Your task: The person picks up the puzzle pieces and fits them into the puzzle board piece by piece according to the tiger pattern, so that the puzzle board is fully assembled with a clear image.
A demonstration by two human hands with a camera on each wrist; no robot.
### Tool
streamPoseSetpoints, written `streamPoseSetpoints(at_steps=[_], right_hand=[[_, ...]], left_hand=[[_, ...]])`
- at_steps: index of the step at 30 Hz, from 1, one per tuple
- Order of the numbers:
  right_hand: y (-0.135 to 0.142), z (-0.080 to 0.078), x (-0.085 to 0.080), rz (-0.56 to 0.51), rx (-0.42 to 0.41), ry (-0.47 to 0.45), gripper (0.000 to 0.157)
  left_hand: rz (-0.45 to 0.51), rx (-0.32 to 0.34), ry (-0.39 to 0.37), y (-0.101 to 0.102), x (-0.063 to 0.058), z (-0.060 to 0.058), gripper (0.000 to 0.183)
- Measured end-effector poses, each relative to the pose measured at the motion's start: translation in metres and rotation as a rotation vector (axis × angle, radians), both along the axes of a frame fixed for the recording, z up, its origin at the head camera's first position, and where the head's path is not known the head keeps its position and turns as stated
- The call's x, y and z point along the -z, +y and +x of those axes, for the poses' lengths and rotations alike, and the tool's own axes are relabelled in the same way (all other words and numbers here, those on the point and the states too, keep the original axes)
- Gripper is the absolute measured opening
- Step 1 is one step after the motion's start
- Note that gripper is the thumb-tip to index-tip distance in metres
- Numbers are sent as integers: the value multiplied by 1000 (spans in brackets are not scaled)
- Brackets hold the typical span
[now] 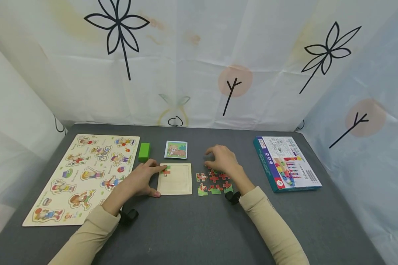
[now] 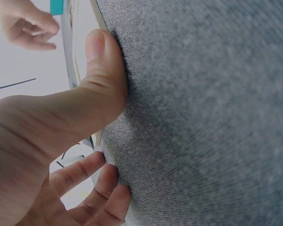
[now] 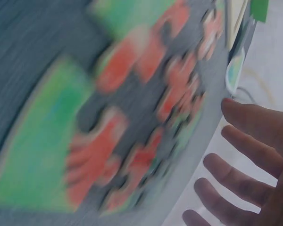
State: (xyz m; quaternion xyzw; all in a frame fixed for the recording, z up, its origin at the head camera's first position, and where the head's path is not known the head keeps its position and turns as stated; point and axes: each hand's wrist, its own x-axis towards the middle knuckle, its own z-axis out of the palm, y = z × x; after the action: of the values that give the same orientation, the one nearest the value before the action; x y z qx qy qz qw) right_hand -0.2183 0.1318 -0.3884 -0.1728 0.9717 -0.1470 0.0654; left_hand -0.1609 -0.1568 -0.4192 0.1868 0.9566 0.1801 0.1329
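Observation:
My left hand (image 1: 142,179) steadies a square wooden puzzle tray (image 1: 180,181) at its left side. The thumb touches the lower left corner, and the index finger reaches a red-and-green puzzle piece (image 1: 166,172) in the tray's upper left corner. In the left wrist view the thumb (image 2: 104,70) lies against the tray's edge, with the other fingers spread along the grey tabletop. To the tray's right, loose red and green jigsaw pieces (image 1: 213,179) lie in rows. Above their far rows hovers my right hand (image 1: 221,159), fingers loosely bent and apart, holding nothing.
A large wooden picture board (image 1: 97,163) lies at the left. Behind the tray are a green block (image 1: 144,151) and a small picture card (image 1: 176,149). At the right lies a flat boxed set (image 1: 290,165). Patterned white curtains (image 1: 199,55) hang around the table.

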Motion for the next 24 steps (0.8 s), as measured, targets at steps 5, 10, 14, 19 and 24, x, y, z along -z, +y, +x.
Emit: streamPoseSetpoints(at_steps=[5,10,14,19,24], right_hand=[[15,-1,5,14,-3,-21,35],[18,-1,7,16,1,-45,36],[17,0,8,3,-8,-44,36],[14,2,9,-4,-28,-40,36],[11,5,11,5,-35,-28,33]], left_hand=[[2,3,-1,0,-1,0,95],[5,3,2,-1,-1,1,94],[11,0,-2,-2,0,1,94],[15,4,6,-2,-1,2,94],[31,7,26,-1,-3,5,93]])
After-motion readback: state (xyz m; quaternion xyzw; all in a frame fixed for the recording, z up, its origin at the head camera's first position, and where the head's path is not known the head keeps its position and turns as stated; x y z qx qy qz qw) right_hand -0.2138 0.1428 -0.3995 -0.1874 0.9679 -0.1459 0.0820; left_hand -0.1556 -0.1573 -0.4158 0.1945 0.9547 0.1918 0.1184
